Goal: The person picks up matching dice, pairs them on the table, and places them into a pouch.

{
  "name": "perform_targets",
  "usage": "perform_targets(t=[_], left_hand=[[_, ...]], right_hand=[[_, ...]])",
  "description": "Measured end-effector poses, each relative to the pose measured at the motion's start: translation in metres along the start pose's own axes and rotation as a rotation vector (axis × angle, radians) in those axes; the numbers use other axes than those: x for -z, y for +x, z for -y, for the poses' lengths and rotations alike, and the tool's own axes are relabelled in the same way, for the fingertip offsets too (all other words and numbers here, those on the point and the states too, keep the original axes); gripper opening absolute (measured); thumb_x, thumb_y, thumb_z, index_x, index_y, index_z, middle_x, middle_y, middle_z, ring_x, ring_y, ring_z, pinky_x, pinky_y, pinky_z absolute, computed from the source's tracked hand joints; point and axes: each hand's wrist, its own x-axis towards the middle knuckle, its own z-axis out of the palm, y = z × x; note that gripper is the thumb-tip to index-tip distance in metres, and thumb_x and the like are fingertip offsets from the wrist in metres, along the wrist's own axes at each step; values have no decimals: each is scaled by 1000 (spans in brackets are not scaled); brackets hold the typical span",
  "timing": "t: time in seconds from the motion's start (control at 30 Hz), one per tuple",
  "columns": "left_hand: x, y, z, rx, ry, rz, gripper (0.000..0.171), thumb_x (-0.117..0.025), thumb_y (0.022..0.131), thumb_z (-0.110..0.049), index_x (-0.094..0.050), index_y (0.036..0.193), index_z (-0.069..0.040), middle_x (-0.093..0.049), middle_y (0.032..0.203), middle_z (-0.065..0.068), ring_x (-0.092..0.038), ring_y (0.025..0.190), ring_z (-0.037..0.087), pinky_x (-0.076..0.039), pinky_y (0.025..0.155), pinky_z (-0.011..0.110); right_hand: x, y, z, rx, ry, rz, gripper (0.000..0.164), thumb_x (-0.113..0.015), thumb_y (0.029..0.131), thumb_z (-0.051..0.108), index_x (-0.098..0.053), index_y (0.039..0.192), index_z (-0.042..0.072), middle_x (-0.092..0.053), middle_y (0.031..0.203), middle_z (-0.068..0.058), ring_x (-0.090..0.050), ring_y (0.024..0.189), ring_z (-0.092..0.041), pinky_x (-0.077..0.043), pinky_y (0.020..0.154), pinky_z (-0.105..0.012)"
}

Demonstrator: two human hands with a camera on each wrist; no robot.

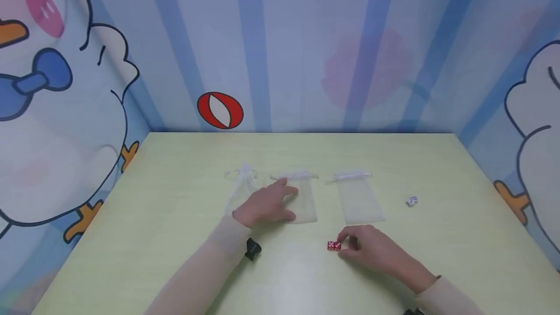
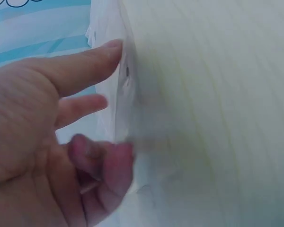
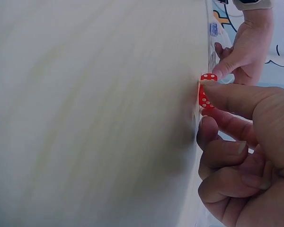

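Note:
Two red dice [image 1: 334, 246] with white dots lie side by side on the table. My right hand [image 1: 372, 251] pinches the right-hand die between thumb and forefinger; in the right wrist view the thumb covers part of the red dice [image 3: 208, 100]. The left hand [image 1: 269, 203] reaches over the middle sheer white drawstring pouch [image 1: 306, 203], its fingers loosely spread and nothing visibly gripped. Behind that hand is the left pouch [image 1: 239, 189], drawn together at its top and partly hidden. A third pouch [image 1: 359, 202] lies flat to the right.
A small white die with bluish marks [image 1: 411, 201] sits to the right of the pouches. The pale wooden table [image 1: 183, 183] ends at a blue striped backdrop [image 1: 280, 52] at the back and printed panels at both sides.

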Motion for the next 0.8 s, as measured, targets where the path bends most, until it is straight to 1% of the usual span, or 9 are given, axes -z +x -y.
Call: perform_targets(t=[0.07, 0.13, 0.2, 0.23, 0.33, 0.43, 0.63, 0.7, 0.8], left_hand=[[1, 2, -2, 25, -45, -72, 59, -66, 80, -36, -45, 133, -20, -32, 139, 12, -51, 109, 26, -43, 86, 40], [2, 6, -5, 71, -98, -164, 54, -65, 81, -33, -47, 129, -16, -39, 126, 11, -57, 88, 24, -46, 75, 36], [3, 9, -9, 136, -137, -241, 49, -63, 82, -30, -48, 125, -12, -42, 113, 10, -54, 70, 22, -45, 64, 33], [3, 11, -10, 174, -151, -266, 46, -62, 83, -29, -49, 123, -10, -43, 107, 10, -52, 67, 22, -43, 61, 32], [4, 13, -13, 274, -176, -280, 45, -60, 83, -26, -47, 120, -5, -48, 99, 12, -49, 66, 22, -41, 57, 31], [4, 14, -13, 331, -194, -269, 46, -59, 82, -21, -45, 121, -2, -55, 94, 14, -51, 66, 22, -41, 54, 31], [1, 14, -9, 368, -267, -320, 53, -59, 77, -4, -42, 127, -8, -60, 78, 11, -51, 55, 22, -39, 45, 31], [0, 14, -8, 383, -289, -343, 56, -59, 76, -3, -41, 129, -11, -58, 71, 7, -50, 51, 21, -38, 43, 32], [0, 12, -6, 366, -308, -395, 54, -60, 79, -7, -43, 130, -13, -57, 69, 0, -51, 53, 16, -40, 46, 29]], right_hand=[[1, -1, -1, -5, 2, 5, 18, -72, 76, 21, -64, 92, 19, -50, 66, 10, -44, 58, -5, -40, 52, -23], [4, -2, -1, -10, 5, 10, 20, -72, 75, 21, -63, 93, 19, -50, 66, 9, -44, 58, -5, -40, 52, -23], [6, -3, -2, -12, 1, 16, 21, -73, 75, 22, -63, 93, 19, -50, 65, 9, -44, 58, -5, -40, 53, -23], [7, -4, -2, -10, 3, 21, 22, -73, 74, 22, -63, 94, 19, -50, 65, 9, -44, 57, -5, -40, 53, -23], [10, -4, -2, -8, 4, 36, 24, -73, 74, 22, -62, 95, 18, -49, 64, 9, -44, 57, -4, -40, 54, -23], [9, -3, -2, 1, 18, 57, 27, -73, 74, 22, -62, 97, 15, -49, 64, 8, -44, 58, -4, -40, 54, -23], [10, -4, -1, 0, 13, 92, 33, -73, 72, 18, -60, 102, 13, -50, 65, 8, -46, 58, -5, -41, 56, -23], [11, -5, 0, -7, 9, 98, 35, -73, 72, 16, -60, 104, 13, -51, 65, 8, -46, 59, -5, -41, 58, -23], [15, -5, 2, -25, 14, 110, 35, -71, 73, 11, -59, 106, 13, -51, 68, 8, -46, 58, -6, -41, 57, -23]])
